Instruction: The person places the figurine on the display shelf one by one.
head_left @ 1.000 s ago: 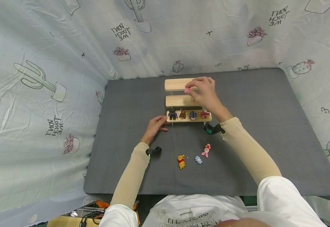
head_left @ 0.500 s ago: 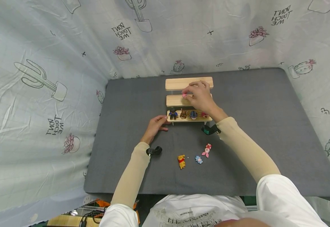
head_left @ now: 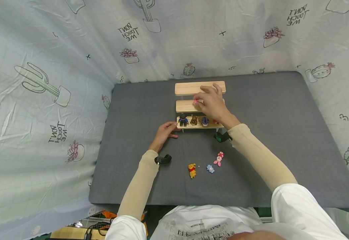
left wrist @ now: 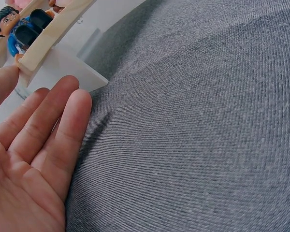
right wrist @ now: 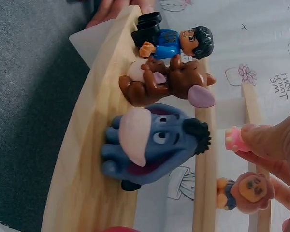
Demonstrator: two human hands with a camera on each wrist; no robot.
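Note:
My right hand (head_left: 212, 104) pinches a small pink toy figure (right wrist: 236, 139) between thumb and fingers, at the middle board of a three-tier wooden display shelf (head_left: 184, 106). Next to it on that board stands an orange-brown animal figure (right wrist: 250, 192). My left hand (head_left: 164, 134) is at the left end of the lowest board; its thumb (left wrist: 2, 86) touches the board's edge and its fingers extend beside the clear support. Along this board are a black-haired figure in blue (head_left: 182, 120), a brown kangaroo (right wrist: 166, 82), a blue donkey (right wrist: 150, 145) and a partly hidden red figure.
Nearer the person lie a yellow bear figure in red (head_left: 191, 170), a small light-blue figure (head_left: 210, 168) and a pink figure (head_left: 218, 159). The grey-covered table (head_left: 132, 110) is backed by a printed curtain (head_left: 174, 36).
My right hand has come down and slightly left with the pink figure, from near the top board to the middle board. My left hand has stayed at the shelf's end.

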